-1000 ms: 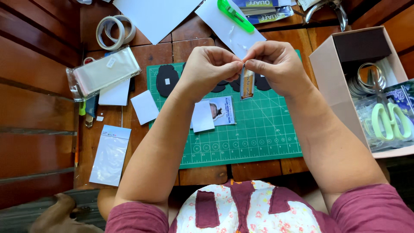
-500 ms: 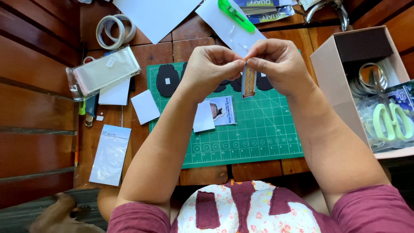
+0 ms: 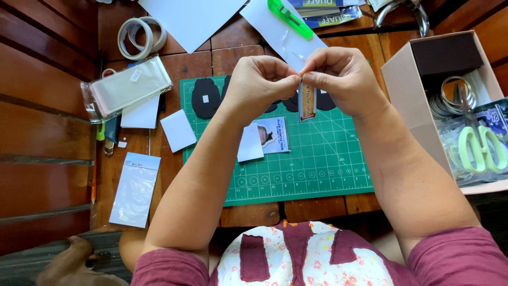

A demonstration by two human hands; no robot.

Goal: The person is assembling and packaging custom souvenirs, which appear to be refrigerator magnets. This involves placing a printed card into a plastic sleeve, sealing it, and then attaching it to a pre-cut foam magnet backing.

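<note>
Left hand (image 3: 259, 85): thumb and forefinger pinched shut on the top edge of the small printed paper tag (image 3: 307, 100), grip just left of the tag's upper corner.
Right hand (image 3: 344, 77): fingertips clamped on the same top edge, touching the left grip, tag hanging straight down below both.
Tag position: lifted clear above the green gridded cutting mat (image 3: 296, 159), not resting on it.
Below the grip: black foam cut-out shapes (image 3: 206, 98) along the mat's far edge, a printed card with a white paper square (image 3: 264, 140) nearer the body.
Right of the grip: open cardboard box (image 3: 407, 100) holding metal rings and pale green scissors (image 3: 479, 148).
Left of the grip: clear plastic sleeves (image 3: 127, 87), tape rolls (image 3: 140, 34) on the wooden counter (image 3: 233, 53).
Doing it well (a judgement): pinch kept light and close together, tag kept vertical, edges squared before pressing, printed face untouched.
</note>
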